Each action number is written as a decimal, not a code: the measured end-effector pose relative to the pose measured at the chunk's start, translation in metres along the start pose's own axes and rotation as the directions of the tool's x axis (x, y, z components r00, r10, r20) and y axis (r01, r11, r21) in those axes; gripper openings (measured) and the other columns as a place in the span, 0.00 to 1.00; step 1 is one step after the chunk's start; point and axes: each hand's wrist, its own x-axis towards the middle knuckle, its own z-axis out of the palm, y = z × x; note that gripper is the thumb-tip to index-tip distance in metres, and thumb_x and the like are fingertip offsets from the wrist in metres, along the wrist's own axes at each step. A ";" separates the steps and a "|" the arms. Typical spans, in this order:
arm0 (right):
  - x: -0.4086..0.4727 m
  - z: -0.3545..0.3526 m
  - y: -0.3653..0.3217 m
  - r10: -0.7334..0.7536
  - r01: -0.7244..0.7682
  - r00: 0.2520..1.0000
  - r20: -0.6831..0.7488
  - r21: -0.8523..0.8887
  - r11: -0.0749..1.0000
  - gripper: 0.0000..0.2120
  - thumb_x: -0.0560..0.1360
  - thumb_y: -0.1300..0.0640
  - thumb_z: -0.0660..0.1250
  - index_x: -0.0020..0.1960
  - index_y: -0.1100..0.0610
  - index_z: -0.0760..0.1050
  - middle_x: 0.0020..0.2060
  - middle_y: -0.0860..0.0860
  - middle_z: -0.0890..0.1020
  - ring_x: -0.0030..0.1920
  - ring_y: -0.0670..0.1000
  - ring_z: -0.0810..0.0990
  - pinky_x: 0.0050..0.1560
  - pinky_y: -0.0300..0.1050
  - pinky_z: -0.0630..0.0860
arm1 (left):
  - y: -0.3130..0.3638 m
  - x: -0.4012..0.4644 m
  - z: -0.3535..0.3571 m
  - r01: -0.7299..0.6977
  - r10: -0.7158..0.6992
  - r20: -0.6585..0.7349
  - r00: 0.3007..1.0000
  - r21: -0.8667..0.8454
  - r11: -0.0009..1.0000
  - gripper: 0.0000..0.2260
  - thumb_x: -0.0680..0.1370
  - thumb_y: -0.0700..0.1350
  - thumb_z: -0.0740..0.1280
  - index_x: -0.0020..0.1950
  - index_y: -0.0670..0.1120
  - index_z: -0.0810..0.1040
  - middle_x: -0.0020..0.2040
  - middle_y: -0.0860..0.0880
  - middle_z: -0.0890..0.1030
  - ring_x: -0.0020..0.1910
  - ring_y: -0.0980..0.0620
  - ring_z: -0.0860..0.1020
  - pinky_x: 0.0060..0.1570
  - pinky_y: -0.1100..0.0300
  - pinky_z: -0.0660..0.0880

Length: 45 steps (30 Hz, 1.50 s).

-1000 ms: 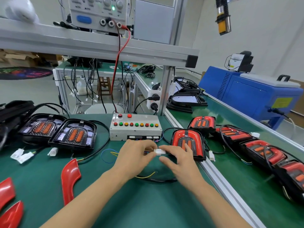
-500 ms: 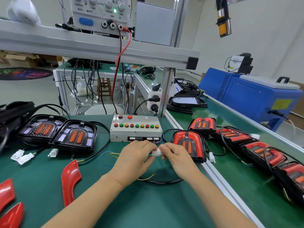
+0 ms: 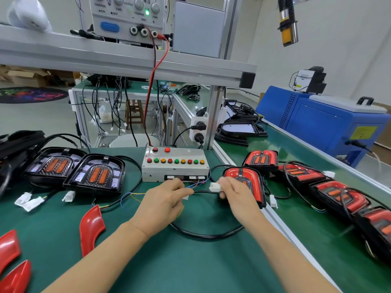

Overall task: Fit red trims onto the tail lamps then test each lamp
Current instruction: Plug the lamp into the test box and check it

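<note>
My left hand (image 3: 164, 203) pinches a small white plug (image 3: 185, 197) on the thin coloured wires that run to the test box (image 3: 175, 166). My right hand (image 3: 236, 192) grips the white connector (image 3: 214, 186) on the black cable of a red-trimmed tail lamp (image 3: 246, 182), which lies just behind that hand. A short gap separates the two connectors. Two untrimmed black tail lamps (image 3: 95, 174) lie at the left. Loose red trims (image 3: 91, 227) lie on the green mat in front of them.
A row of trimmed lamps (image 3: 338, 193) with cables runs along the conveyor belt at right. A power supply (image 3: 127, 17) sits on the overhead shelf, its red lead dropping to the test box. A blue machine (image 3: 321, 123) stands far right. More red trims (image 3: 10, 261) lie at the bottom left.
The two connectors were joined between my hands; now they are pulled apart, my right hand having moved right with the lamp's connector.
</note>
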 end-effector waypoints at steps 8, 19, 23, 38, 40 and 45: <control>0.013 -0.029 0.013 0.130 -0.092 0.988 -0.084 0.355 0.930 0.05 0.78 0.52 0.67 0.51 0.51 0.73 0.40 0.46 0.73 0.37 0.41 0.70 0.39 0.33 0.68 | -0.020 -0.006 0.000 0.005 -0.037 0.162 0.986 0.194 0.981 0.13 0.60 0.36 0.73 0.40 0.49 0.85 0.38 0.51 0.80 0.37 0.48 0.79 0.37 0.59 0.72; 0.028 -0.051 0.056 0.417 -0.441 0.852 -0.316 -0.003 0.898 0.10 0.79 0.53 0.59 0.50 0.60 0.73 0.44 0.58 0.76 0.40 0.55 0.73 0.40 0.47 0.67 | -0.014 -0.001 0.018 0.172 -0.294 0.309 0.904 0.368 0.914 0.14 0.76 0.45 0.58 0.56 0.52 0.81 0.59 0.57 0.74 0.61 0.53 0.66 0.61 0.62 0.57; 0.032 -0.051 0.066 0.576 -0.530 0.793 -0.198 0.242 0.813 0.14 0.76 0.55 0.66 0.58 0.60 0.69 0.51 0.58 0.79 0.53 0.58 0.80 0.58 0.57 0.76 | -0.005 0.003 0.021 0.201 -0.398 0.361 0.844 0.474 0.857 0.16 0.78 0.47 0.55 0.58 0.50 0.79 0.63 0.57 0.73 0.66 0.53 0.64 0.70 0.51 0.50; 0.019 -0.051 0.074 0.635 -0.529 0.771 0.043 0.598 0.602 0.13 0.75 0.58 0.70 0.54 0.66 0.77 0.42 0.58 0.85 0.40 0.54 0.83 0.47 0.48 0.81 | 0.038 0.024 0.034 0.442 -0.462 0.061 0.885 0.205 0.873 0.24 0.79 0.54 0.59 0.73 0.47 0.64 0.75 0.52 0.60 0.75 0.49 0.51 0.73 0.52 0.46; 0.013 -0.052 0.076 0.615 -0.476 0.787 0.043 0.676 0.562 0.09 0.76 0.58 0.69 0.50 0.65 0.77 0.38 0.57 0.86 0.35 0.52 0.85 0.37 0.43 0.81 | 0.045 0.030 0.038 0.462 -0.460 0.051 0.887 -0.073 0.884 0.24 0.80 0.47 0.59 0.75 0.46 0.60 0.71 0.50 0.65 0.70 0.49 0.61 0.68 0.59 0.58; 0.002 -0.057 0.073 0.607 -0.363 0.793 0.051 0.840 0.403 0.07 0.76 0.58 0.67 0.50 0.62 0.77 0.36 0.56 0.85 0.36 0.52 0.82 0.35 0.45 0.79 | 0.067 0.047 0.047 0.623 -0.601 0.309 0.737 -0.655 0.427 0.25 0.83 0.44 0.53 0.76 0.62 0.49 0.53 0.55 0.76 0.50 0.55 0.78 0.42 0.68 0.71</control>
